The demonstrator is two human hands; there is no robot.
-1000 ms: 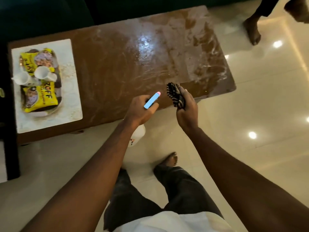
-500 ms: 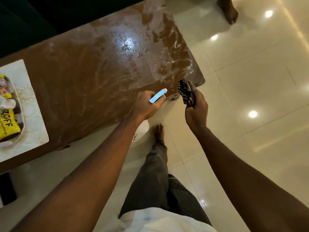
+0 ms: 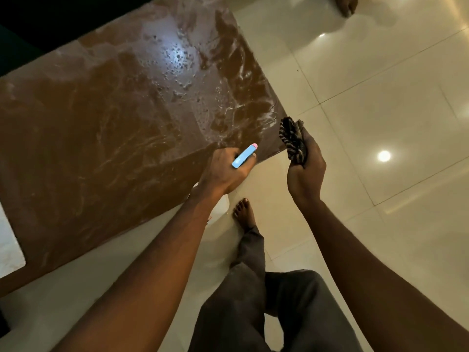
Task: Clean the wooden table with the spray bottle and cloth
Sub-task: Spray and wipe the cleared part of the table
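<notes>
The brown wooden table (image 3: 106,138) fills the upper left, its top wet with streaks and droplets of foam. My left hand (image 3: 223,171) grips the spray bottle (image 3: 244,156) by its blue head with a pink tip, at the table's near right edge; the white bottle body hangs below my wrist, mostly hidden. My right hand (image 3: 305,171) holds a bunched dark striped cloth (image 3: 291,138) just off the table's right corner, above the floor.
A white mat (image 3: 9,250) lies on the table at the left edge of view. Glossy cream floor tiles (image 3: 380,97) spread to the right. My bare foot (image 3: 243,214) stands beside the table. Another person's foot (image 3: 346,5) shows at the top.
The view has shifted right along the table; the tray with cups and packets has left the frame. Both hands keep their hold and now sit at the table's right end.
</notes>
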